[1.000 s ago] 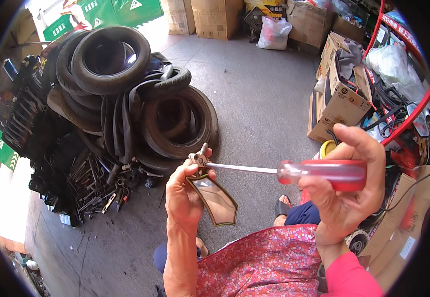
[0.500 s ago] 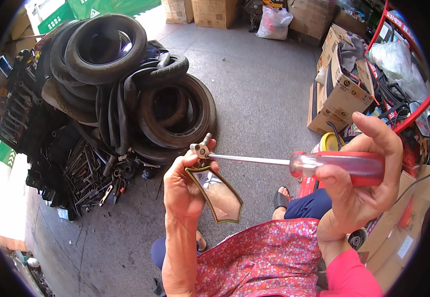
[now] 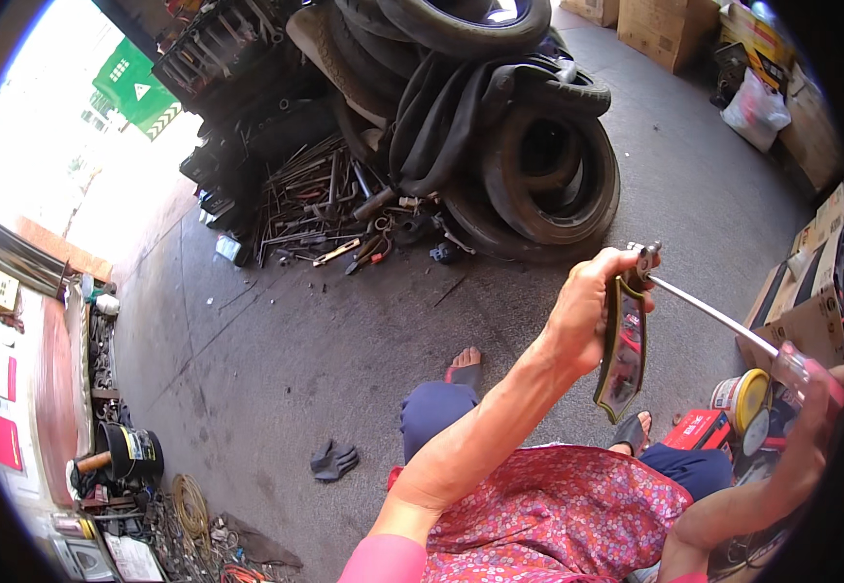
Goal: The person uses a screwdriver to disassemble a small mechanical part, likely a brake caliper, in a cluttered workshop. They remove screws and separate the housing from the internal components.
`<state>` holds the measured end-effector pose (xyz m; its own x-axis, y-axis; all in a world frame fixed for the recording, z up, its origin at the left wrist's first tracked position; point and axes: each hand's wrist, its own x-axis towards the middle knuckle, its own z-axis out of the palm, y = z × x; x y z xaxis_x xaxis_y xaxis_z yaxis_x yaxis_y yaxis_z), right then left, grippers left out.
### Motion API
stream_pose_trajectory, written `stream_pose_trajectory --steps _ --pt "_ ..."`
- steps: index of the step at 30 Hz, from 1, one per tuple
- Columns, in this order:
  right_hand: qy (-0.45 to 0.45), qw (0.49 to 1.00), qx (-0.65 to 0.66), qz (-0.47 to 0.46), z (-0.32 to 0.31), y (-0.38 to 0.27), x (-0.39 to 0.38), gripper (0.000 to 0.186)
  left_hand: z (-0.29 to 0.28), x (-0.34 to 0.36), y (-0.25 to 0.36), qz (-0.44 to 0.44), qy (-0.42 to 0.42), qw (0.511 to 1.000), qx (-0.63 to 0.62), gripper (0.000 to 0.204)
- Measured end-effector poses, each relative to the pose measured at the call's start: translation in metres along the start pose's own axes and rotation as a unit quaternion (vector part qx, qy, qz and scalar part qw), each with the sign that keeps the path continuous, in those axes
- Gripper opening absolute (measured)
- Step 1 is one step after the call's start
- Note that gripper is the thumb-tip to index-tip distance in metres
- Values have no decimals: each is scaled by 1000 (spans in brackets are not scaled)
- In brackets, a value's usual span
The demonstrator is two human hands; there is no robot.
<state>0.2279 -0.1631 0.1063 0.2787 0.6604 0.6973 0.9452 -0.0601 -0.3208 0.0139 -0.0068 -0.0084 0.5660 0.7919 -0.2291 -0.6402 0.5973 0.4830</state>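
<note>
My left hand point(image 3: 577, 309) is closed around a small rear-view mirror point(image 3: 624, 352), near its top. The mirror hangs below the fingers, its angular glass framed in a yellow-green edge. Above the thumb sits its metal clamp point(image 3: 646, 258). My right hand point(image 3: 810, 428), close to the right rim of the picture, grips a screwdriver point(image 3: 718, 316) by its red, see-through handle. The long steel shaft slants up to the left, and its tip meets the clamp. Part of the handle is hidden by the fingers and blurred.
A stack of tyres point(image 3: 553, 228) and inner tubes stands ahead, with a heap of hand tools point(image 3: 315, 199) to its left. A dark glove point(image 3: 333, 461) lies on the floor. Cardboard boxes point(image 3: 806, 321), a yellow-lidded tub point(image 3: 740, 396) and a red box point(image 3: 702, 429) stand at right.
The view has swung left, so tyres and hands appear farther right. The mirror is turned more edge-on. Both hands keep their hold, and the screwdriver stays against the clamp.
</note>
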Motion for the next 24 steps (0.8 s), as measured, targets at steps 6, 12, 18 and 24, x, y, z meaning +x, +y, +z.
stream_pose_trajectory --steps 6,12,18,24 --pt "-29 994 91 43 6 -4 -4 14 8 -2 4 25 25 999 13 27" --pt "-40 996 29 -69 3 -12 7 28 1 -1 4 20 7 1000 23 30" --pt "-23 988 144 -57 8 -38 10 38 4 2 1 3 11 1000 20 30" --pt "-44 988 112 -97 6 -33 9 42 0 1 1 13 21 1000 12 27"
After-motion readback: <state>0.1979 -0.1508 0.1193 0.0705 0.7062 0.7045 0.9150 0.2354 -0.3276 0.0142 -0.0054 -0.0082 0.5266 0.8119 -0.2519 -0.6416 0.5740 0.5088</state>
